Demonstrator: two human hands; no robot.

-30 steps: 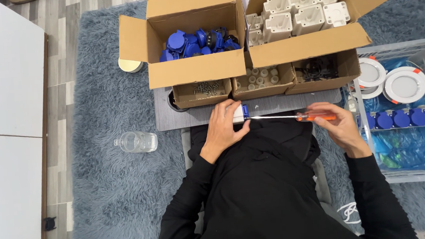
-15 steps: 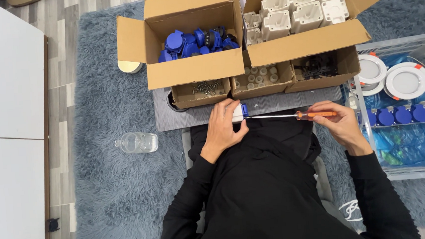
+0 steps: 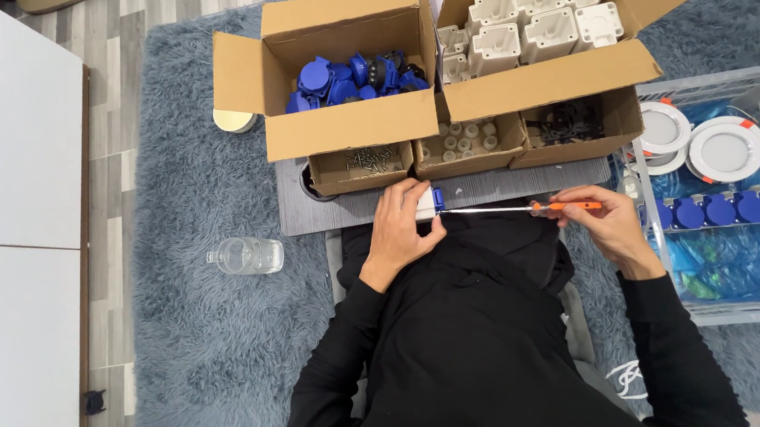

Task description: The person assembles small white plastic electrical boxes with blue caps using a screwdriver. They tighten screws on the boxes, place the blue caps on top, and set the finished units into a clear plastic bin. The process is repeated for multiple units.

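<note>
My left hand [image 3: 401,225] grips a small white and blue socket part [image 3: 429,202] just in front of the grey board [image 3: 519,186]. My right hand [image 3: 605,224] holds the orange handle of a long screwdriver [image 3: 520,207]. Its thin shaft runs level to the left, and the tip meets the blue side of the part. Both hands sit above my black-sleeved lap. Most of the part is hidden under my left fingers.
Open cardboard boxes hold blue covers [image 3: 349,75], white housings [image 3: 531,20], screws [image 3: 370,161], small white pieces [image 3: 463,140] and black pieces [image 3: 572,123]. A wire basket [image 3: 723,210] at right carries round white lamps and finished blue sockets. A clear bottle [image 3: 246,255] lies on the grey rug.
Both hands stay at the part and screwdriver. My right hand's fingers shift slightly on the orange handle; the view has drifted a little.
</note>
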